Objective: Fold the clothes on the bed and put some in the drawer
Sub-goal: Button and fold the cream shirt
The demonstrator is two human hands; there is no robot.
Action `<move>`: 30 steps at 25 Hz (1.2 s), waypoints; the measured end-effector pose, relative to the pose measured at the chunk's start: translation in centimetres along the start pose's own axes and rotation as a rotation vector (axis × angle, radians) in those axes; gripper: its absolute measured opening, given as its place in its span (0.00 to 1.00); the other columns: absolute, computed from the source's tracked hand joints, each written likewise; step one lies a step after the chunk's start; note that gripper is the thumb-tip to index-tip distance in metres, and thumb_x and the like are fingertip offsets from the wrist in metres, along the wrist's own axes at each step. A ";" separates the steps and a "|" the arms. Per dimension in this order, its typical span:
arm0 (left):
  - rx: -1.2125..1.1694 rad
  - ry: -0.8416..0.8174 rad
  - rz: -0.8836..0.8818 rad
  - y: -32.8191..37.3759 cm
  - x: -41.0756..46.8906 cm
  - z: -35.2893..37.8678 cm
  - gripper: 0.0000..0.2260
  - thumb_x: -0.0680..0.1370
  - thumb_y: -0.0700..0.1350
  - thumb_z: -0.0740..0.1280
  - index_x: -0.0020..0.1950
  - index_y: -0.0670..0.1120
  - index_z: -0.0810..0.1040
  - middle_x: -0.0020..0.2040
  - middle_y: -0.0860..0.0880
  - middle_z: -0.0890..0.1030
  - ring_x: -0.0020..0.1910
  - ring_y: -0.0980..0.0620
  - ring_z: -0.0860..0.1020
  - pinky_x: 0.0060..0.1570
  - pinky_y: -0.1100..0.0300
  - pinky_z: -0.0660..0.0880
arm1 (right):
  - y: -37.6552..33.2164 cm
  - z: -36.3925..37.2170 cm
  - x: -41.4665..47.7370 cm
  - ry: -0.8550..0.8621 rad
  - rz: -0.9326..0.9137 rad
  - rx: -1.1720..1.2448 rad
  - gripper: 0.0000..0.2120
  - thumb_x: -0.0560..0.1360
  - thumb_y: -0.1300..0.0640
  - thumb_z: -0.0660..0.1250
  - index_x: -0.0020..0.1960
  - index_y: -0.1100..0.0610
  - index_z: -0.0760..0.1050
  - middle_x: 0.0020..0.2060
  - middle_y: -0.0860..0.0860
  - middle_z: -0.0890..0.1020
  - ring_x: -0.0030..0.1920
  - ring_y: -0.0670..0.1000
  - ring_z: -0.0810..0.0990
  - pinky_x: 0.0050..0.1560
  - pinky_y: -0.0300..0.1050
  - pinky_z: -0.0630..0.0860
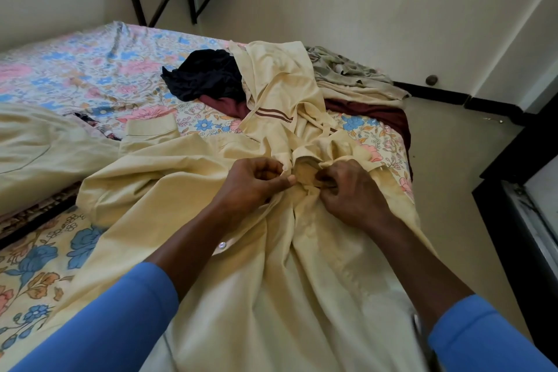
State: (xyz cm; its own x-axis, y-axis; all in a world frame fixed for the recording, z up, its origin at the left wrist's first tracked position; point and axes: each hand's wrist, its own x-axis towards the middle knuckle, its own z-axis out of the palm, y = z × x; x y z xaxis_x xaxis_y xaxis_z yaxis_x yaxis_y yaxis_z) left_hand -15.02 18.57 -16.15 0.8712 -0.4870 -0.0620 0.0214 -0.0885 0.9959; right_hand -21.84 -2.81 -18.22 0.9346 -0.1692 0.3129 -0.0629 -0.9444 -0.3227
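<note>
The bed (90, 69), under a floral sheet, fills the view from 7 o'clock round to 2 o'clock. A cream shirt (181, 178) lies spread on it from the centre down to 6 o'clock, creased into folds that run up toward the hands. Another cream garment (39, 148) sits at 9 o'clock. A striped garment (280, 84), cream with two maroon bands, is heaped at 12 o'clock, touching the shirt's top edge. A maroon garment (371, 115) lies under it toward 2 o'clock, a black garment (202, 75) lies just beside it at 11 o'clock, and a grey patterned cloth (347, 72) lies at 1 o'clock near the bed's corner.

Both hands meet at the centre on the shirt's bunched top. The left hand (253, 181) is curled, its thumb and fingers pinching a fold of the shirt. The right hand (350, 190), just beside it at 3 o'clock, has its fingers curled tight into the same gathered cloth. The fabric between them is puckered.

The shirt's cuff (151, 127) lies flat at 10 o'clock. A button (222, 245) shows beside the left forearm.
</note>
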 end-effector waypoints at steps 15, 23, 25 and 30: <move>0.065 0.115 -0.063 0.1 -0.4 0.4 0.08 0.72 0.41 0.81 0.43 0.46 0.82 0.30 0.55 0.78 0.27 0.62 0.73 0.26 0.69 0.69 | 0.6 1.0 0.2 0.043 -0.105 -0.300 0.09 0.77 0.48 0.68 0.51 0.52 0.81 0.48 0.50 0.82 0.52 0.56 0.78 0.56 0.54 0.71; 0.277 0.355 -0.008 -0.5 -0.7 1.2 0.07 0.71 0.43 0.79 0.41 0.50 0.82 0.33 0.55 0.80 0.33 0.57 0.77 0.36 0.60 0.72 | -3.6 0.4 -0.6 -0.067 0.639 1.193 0.02 0.78 0.61 0.72 0.50 0.58 0.83 0.40 0.54 0.86 0.42 0.54 0.83 0.45 0.48 0.81; 0.351 0.337 0.014 -1.0 -1.0 2.1 0.05 0.72 0.44 0.78 0.42 0.51 0.82 0.34 0.55 0.81 0.34 0.57 0.78 0.36 0.60 0.73 | -4.7 1.0 -1.7 -0.144 0.694 1.355 0.03 0.76 0.65 0.74 0.49 0.60 0.85 0.42 0.57 0.87 0.44 0.56 0.84 0.51 0.50 0.83; 0.226 0.161 0.001 -1.2 -1.0 1.9 0.03 0.75 0.42 0.77 0.42 0.48 0.86 0.34 0.51 0.84 0.34 0.57 0.81 0.43 0.55 0.81 | -5.4 1.1 -2.3 -0.101 0.726 1.412 0.02 0.74 0.66 0.75 0.46 0.61 0.84 0.42 0.58 0.88 0.42 0.54 0.86 0.47 0.46 0.85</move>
State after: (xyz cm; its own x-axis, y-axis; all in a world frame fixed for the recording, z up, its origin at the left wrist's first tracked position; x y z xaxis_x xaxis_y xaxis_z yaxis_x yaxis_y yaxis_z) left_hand -16.91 17.49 -17.43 0.9383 -0.3444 -0.0313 -0.0740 -0.2884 0.9546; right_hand -23.25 2.98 -18.16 0.8740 -0.3747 -0.3093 -0.1786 0.3442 -0.9217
